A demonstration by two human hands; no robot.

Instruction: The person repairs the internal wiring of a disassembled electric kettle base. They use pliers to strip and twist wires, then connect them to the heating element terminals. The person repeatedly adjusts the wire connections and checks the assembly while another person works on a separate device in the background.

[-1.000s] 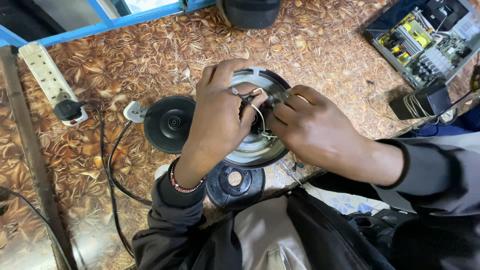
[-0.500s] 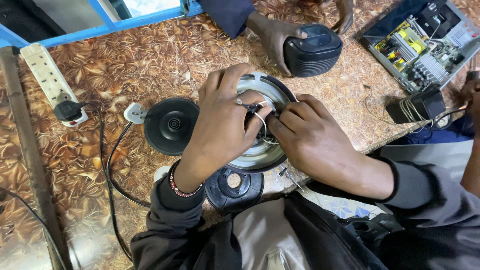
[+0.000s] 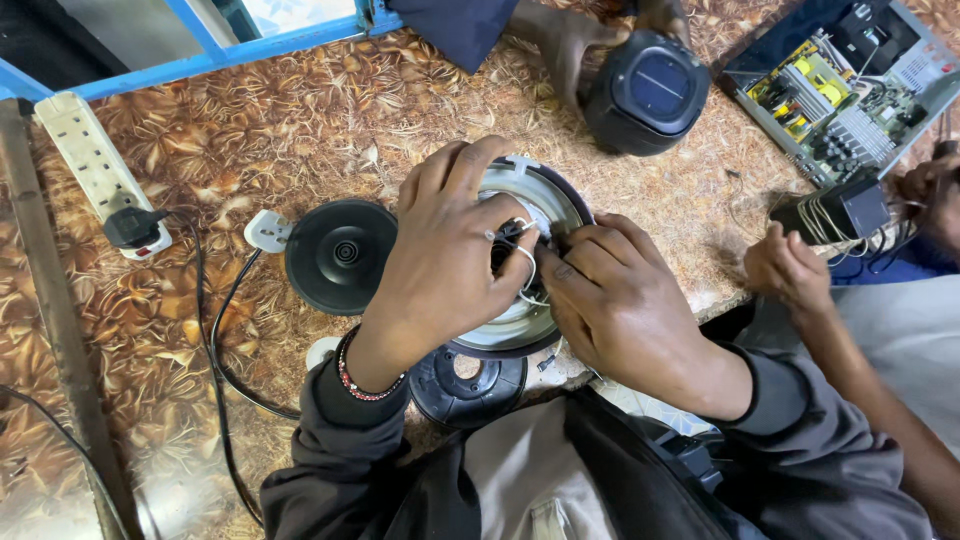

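A round silver and dark kettle underside (image 3: 520,320) faces up near the table's front edge. My left hand (image 3: 450,255) lies over its left half, fingers curled onto the white wires (image 3: 527,262) at the middle. My right hand (image 3: 615,300) comes in from the right and pinches the same wires and the small parts under them. Both hands cover the middle of the underside, so the fitting there is hidden. A black round power base (image 3: 340,255) lies just left of my left hand. A black ring-shaped cover (image 3: 465,385) sits below my left wrist.
A white power strip (image 3: 95,170) with a black plug lies far left, and a black cable (image 3: 215,340) runs down the table. Another person's hand holds a black round device (image 3: 648,92) at the top. An open circuit box (image 3: 835,85) and a black adapter (image 3: 835,215) sit right, near another person's hand (image 3: 790,270).
The view has shifted, so the kettle underside sits lower and the black round device held by another person has come fully into view at the top. My hands stay on the wires.
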